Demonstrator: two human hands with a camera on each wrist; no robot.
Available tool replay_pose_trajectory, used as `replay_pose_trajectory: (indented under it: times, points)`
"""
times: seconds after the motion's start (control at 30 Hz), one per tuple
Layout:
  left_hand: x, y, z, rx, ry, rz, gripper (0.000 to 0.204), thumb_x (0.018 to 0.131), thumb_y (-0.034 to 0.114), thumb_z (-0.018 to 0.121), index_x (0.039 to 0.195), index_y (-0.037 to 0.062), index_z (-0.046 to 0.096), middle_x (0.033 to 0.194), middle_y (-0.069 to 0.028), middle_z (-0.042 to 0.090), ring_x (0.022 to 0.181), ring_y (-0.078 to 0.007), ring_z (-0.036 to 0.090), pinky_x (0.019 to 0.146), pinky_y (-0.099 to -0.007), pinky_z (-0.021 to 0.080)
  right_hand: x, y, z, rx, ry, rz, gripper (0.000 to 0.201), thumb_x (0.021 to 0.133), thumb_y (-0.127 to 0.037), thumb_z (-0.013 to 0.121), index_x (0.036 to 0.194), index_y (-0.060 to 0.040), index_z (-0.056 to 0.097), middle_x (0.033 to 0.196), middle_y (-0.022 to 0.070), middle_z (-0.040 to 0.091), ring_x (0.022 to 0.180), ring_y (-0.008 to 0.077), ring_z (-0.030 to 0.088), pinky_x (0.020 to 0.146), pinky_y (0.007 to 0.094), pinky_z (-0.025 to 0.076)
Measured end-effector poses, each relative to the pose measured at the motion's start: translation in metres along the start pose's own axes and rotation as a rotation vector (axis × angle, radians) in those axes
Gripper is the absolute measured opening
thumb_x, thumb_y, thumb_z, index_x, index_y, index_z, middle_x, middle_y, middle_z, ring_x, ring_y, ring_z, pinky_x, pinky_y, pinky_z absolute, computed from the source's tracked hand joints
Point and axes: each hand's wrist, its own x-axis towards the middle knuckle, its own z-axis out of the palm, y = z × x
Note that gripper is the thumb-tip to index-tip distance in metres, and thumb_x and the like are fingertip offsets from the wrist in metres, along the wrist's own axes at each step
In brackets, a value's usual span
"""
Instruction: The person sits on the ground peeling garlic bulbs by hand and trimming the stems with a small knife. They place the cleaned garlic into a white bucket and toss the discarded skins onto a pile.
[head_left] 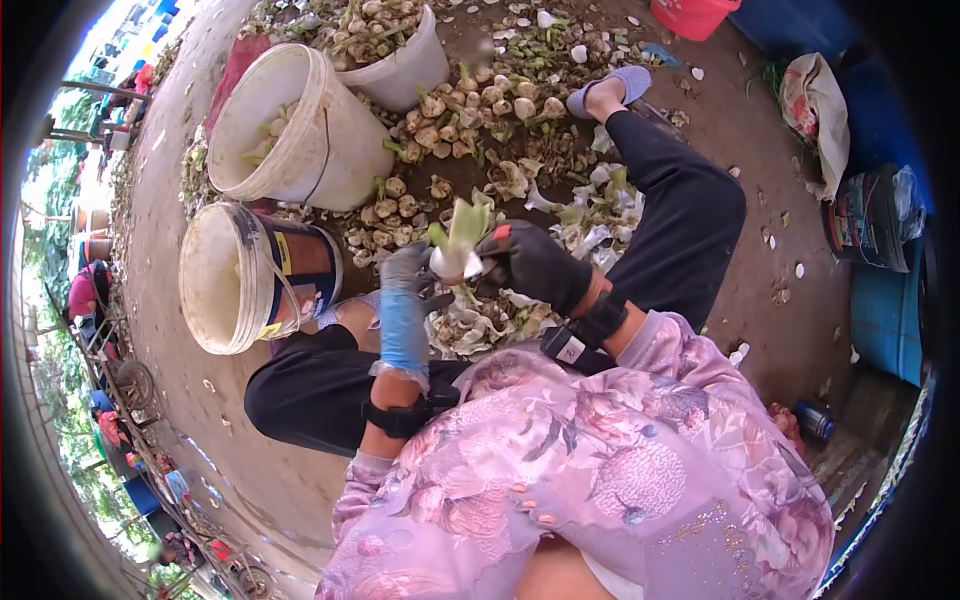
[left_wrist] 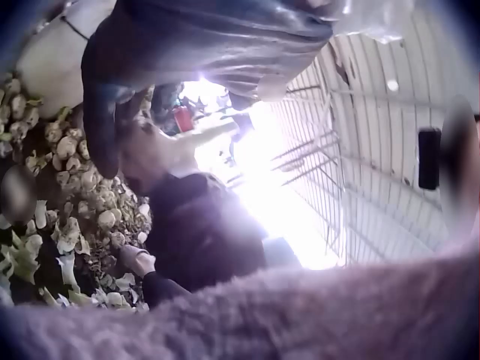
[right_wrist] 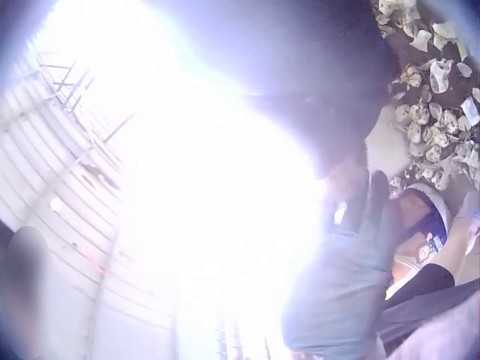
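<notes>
Between the two hands is a pale garlic bulb (head_left: 460, 262) with a thick, cut green stem, pointing away from the body. My left hand (head_left: 405, 272), in a grey glove with a blue cover over the wrist, grips its left side. On its other side my right hand (head_left: 540, 268), in a black glove with a red patch, pinches it with bent fingers. Glare washes out much of the right wrist view, where the left glove (right_wrist: 349, 277) shows beside the bulb. Below the hands lies a heap of peeled husks (head_left: 470, 325).
Many bulbs (head_left: 440, 125) lie on the ground ahead. To the left stand a large white bucket (head_left: 345, 140) with pale pieces inside and a labelled bucket (head_left: 215, 280). Another white tub (head_left: 410, 70) is heaped with bulbs. A sack (head_left: 815, 125) lies at the right.
</notes>
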Motion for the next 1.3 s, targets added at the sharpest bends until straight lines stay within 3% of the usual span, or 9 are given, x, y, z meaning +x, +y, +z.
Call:
replay_pose_trajectory:
  times: [0.07, 0.23, 0.3, 0.4, 0.57, 0.67, 0.97, 1.17, 1.3]
  points:
    - [-0.016, 0.003, 0.013, -0.008, -0.053, 0.041, 0.025, 0.084, 0.021, 0.056, 0.102, 0.0048, 0.051, 0.085, -0.0047, 0.056, 0.072, -0.0123, 0.053, 0.063, -0.0259, 0.048, 0.000, -0.009, 0.009, 0.088, -0.100, 0.037, 0.011, 0.067, -0.008, 0.061, 0.076, -0.0029, 0.061, 0.063, 0.0105, 0.054, 0.061, 0.0241, 0.055, 0.058, 0.0314, 0.044]
    - [-0.006, 0.009, 0.002, -0.521, -0.019, -0.055, 0.025, 0.087, 0.025, 0.050, 0.101, 0.0045, 0.052, 0.101, -0.0074, 0.055, 0.090, -0.0195, 0.054, 0.077, -0.0291, 0.047, -0.007, 0.024, 0.001, 0.469, 0.008, 0.444, 0.013, 0.067, -0.007, 0.058, 0.078, -0.0020, 0.062, 0.071, 0.0133, 0.057, 0.060, 0.0223, 0.057, 0.059, 0.0324, 0.046]
    - [-0.014, 0.016, 0.011, -0.381, -0.089, -0.018, 0.028, 0.087, 0.027, 0.049, 0.102, 0.0030, 0.051, 0.106, -0.0096, 0.054, 0.093, -0.0212, 0.054, 0.072, -0.0306, 0.050, -0.018, 0.066, 0.004, 0.105, 0.319, 0.712, 0.018, 0.067, -0.012, 0.061, 0.081, -0.0008, 0.062, 0.086, 0.0159, 0.059, 0.067, 0.0251, 0.059, 0.062, 0.0340, 0.047]
    - [-0.015, 0.032, 0.008, -0.391, -0.120, 0.099, 0.032, 0.089, 0.029, 0.045, 0.103, 0.0007, 0.051, 0.111, -0.0156, 0.053, 0.092, -0.0219, 0.056, 0.070, -0.0328, 0.052, -0.052, 0.108, -0.012, -0.430, 0.051, 0.867, 0.026, 0.067, -0.022, 0.062, 0.082, -0.0007, 0.060, 0.088, 0.0166, 0.060, 0.072, 0.0256, 0.059, 0.064, 0.0346, 0.046]
    - [-0.012, 0.024, 0.002, -0.209, -0.116, 0.114, 0.028, 0.088, 0.023, 0.049, 0.101, -0.0002, 0.053, 0.112, -0.0180, 0.053, 0.093, -0.0202, 0.056, 0.078, -0.0292, 0.048, -0.009, 0.023, 0.006, 0.338, 0.020, 0.274, 0.022, 0.073, -0.020, 0.060, 0.084, -0.0014, 0.059, 0.065, 0.0166, 0.057, 0.062, 0.0294, 0.058, 0.060, 0.0353, 0.045]
    - [-0.017, 0.014, 0.003, -0.200, -0.180, 0.174, 0.021, 0.083, 0.012, 0.057, 0.100, 0.0007, 0.054, 0.112, -0.0146, 0.053, 0.097, -0.0169, 0.054, 0.088, -0.0292, 0.041, 0.011, -0.026, 0.003, 0.007, -0.228, 0.310, 0.020, 0.077, -0.021, 0.060, 0.085, -0.0032, 0.055, 0.066, 0.0159, 0.055, 0.057, 0.0269, 0.055, 0.055, 0.0319, 0.043]
    - [-0.018, 0.012, -0.010, -0.129, -0.267, 0.219, 0.025, 0.084, 0.019, 0.056, 0.097, -0.0026, 0.057, 0.113, -0.0156, 0.053, 0.101, -0.0203, 0.052, 0.090, -0.0323, 0.039, 0.006, -0.017, 0.014, -0.038, -0.203, 0.085, 0.015, 0.071, -0.019, 0.058, 0.075, -0.0056, 0.054, 0.063, 0.0135, 0.056, 0.059, 0.0327, 0.056, 0.051, 0.0380, 0.041]
    - [-0.010, 0.023, -0.014, -0.549, -0.129, 0.086, 0.038, 0.088, 0.031, 0.047, 0.108, -0.0010, 0.051, 0.110, -0.0117, 0.053, 0.099, -0.0204, 0.052, 0.089, -0.0336, 0.041, -0.026, 0.041, 0.014, -0.453, -0.710, 0.551, 0.019, 0.070, -0.026, 0.056, 0.072, -0.0077, 0.059, 0.066, 0.0154, 0.058, 0.063, 0.0357, 0.056, 0.055, 0.0399, 0.043]
    - [-0.001, 0.022, -0.041, -0.740, -0.041, -0.101, 0.044, 0.087, 0.037, 0.045, 0.111, 0.0003, 0.046, 0.106, -0.0096, 0.054, 0.096, -0.0204, 0.054, 0.081, -0.0357, 0.047, 0.000, 0.021, 0.023, 0.102, -0.375, 0.481, 0.018, 0.074, -0.021, 0.058, 0.084, -0.0057, 0.060, 0.068, 0.0113, 0.059, 0.063, 0.0201, 0.057, 0.059, 0.0317, 0.044]
